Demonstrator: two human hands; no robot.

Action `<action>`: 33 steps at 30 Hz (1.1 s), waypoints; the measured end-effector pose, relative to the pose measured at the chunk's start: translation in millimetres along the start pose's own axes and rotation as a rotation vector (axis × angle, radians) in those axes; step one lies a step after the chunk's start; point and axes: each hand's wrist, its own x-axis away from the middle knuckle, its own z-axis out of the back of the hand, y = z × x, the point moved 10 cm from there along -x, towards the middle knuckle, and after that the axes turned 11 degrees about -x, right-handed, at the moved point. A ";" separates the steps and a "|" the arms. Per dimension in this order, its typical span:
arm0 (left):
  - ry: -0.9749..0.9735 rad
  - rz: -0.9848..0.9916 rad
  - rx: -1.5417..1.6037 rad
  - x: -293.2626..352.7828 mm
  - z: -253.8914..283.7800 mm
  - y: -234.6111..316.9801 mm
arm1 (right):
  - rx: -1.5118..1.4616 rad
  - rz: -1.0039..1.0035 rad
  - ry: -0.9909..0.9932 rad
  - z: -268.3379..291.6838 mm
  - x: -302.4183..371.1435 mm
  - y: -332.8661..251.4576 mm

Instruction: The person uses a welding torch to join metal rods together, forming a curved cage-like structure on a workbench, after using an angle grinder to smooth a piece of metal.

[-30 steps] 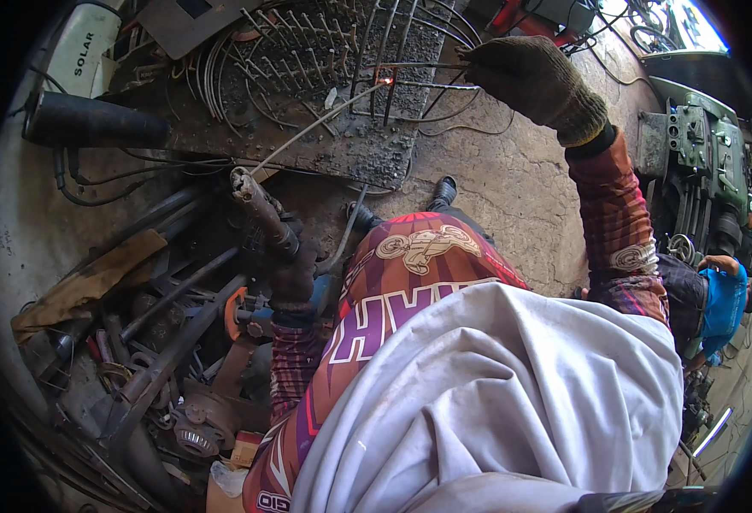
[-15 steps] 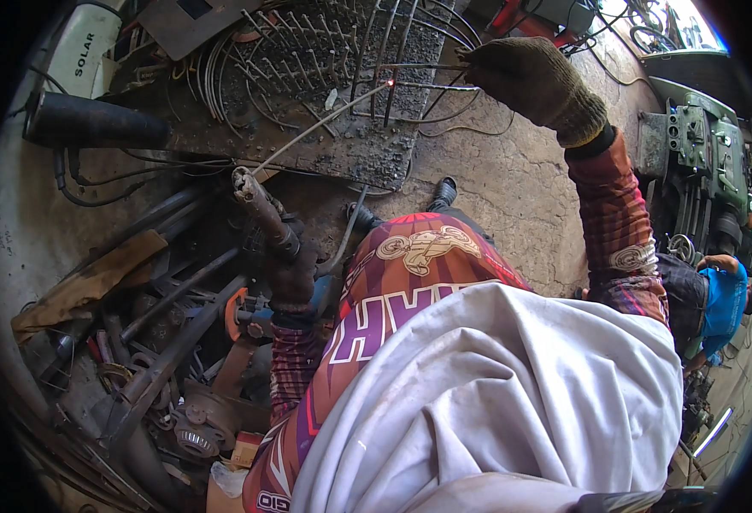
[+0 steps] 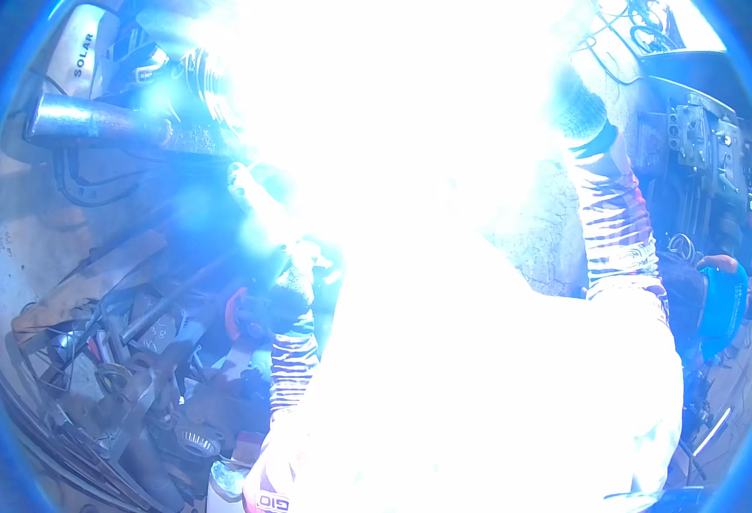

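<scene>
Glare hides rod and its axis; right hand, left hand grip unreadable.

White-blue glare fills centre, gloved right hand at its edge, left hand by scrap metal.

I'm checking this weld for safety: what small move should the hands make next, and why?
Probably just hold both hands steady. A white-blue welding flare blanks out the middle of the view. The grey knitted-gloved right hand sits at its edge and the dark-gloved left hand just below it, so the work itself is hidden; shifting either grip blind seems risky.
</scene>
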 end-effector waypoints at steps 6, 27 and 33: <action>0.071 -0.114 -0.276 4.8 21.3 34.0 | 0.001 -0.039 -0.031 -3.0 0.3 3.8; -0.193 0.089 -0.757 -7.8 30.7 57.6 | 0.011 0.087 0.032 2.5 2.4 -3.9; -0.125 -0.173 -0.805 -8.8 23.7 63.4 | 0.024 0.043 -0.006 1.6 0.1 -2.8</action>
